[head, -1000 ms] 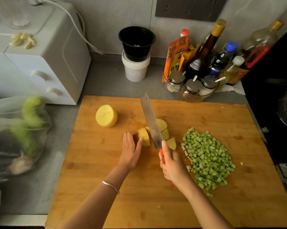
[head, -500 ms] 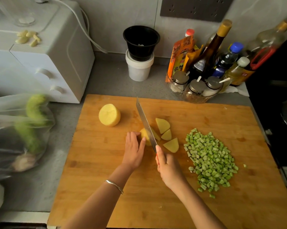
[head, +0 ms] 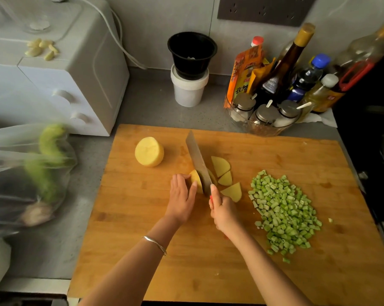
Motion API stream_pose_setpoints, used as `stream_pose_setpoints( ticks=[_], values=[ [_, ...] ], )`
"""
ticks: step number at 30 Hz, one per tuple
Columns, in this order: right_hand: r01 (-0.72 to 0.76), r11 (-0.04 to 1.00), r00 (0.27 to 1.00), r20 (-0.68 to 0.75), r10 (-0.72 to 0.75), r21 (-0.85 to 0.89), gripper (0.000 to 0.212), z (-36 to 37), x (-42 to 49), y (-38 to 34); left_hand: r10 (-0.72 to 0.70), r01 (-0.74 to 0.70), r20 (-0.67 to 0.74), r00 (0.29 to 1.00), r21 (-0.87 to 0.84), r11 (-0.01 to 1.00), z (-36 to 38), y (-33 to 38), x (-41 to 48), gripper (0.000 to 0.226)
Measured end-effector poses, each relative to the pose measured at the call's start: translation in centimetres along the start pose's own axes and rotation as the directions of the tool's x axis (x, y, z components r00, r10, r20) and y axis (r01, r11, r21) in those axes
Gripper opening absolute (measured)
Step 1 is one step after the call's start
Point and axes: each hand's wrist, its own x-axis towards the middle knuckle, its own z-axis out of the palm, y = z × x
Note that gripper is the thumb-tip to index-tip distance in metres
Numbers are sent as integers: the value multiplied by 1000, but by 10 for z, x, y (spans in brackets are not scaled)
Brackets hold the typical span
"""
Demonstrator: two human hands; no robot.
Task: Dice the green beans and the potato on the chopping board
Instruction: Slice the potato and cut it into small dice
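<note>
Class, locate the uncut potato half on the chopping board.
Head view: the potato half sits on the chopping board's far-left area, left of the knife, apart from the left hand.

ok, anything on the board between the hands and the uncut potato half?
Nothing visible. Only bare chopping board lies between the potato half and the left hand, which holds the potato piece under the knife in the right hand. The cut slices and diced green beans lie right of the blade.

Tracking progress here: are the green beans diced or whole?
Diced: the green beans lie as a loose heap of short cut pieces on the chopping board.
</note>
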Motion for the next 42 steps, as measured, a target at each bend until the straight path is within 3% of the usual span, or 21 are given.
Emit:
stream_pose_setpoints(
  ticks=[4,7,9,13,16,21,24,29,42],
  values=[
    [-40,992,999,2,41,118,57,-26,-6,9,47,-48,82,996,9,999,-9,0,3,45],
    [-8,986,1000,26,4,165,54,-44,-16,7,179,-202,243,953,72,977,-24,-2,11,48],
    [17,986,999,41,-24,167,53,-49,-21,7,164,-213,339,926,111,971,-34,-2,18,45],
    [-2,976,1000,30,-5,218,54,-45,-27,7,88,-175,271,959,318,932,-48,9,32,26],
    [-30,962,999,38,20,271,54,-38,-31,6,0,-67,175,985,379,923,-48,20,32,34],
    [-21,966,998,59,6,256,56,-25,-37,6,-217,200,104,971,151,968,-37,21,18,35],
    [19,980,998,56,-31,200,58,-15,-41,7,-303,309,77,950,-86,947,-30,19,13,28],
    [42,989,995,85,-55,144,60,-2,-43,5,-243,230,-46,969,-196,953,-30,12,5,32],
    [85,996,991,105,-87,25,60,3,-41,-3,-195,170,-83,977,-245,955,-35,10,-3,34]
  ],
)
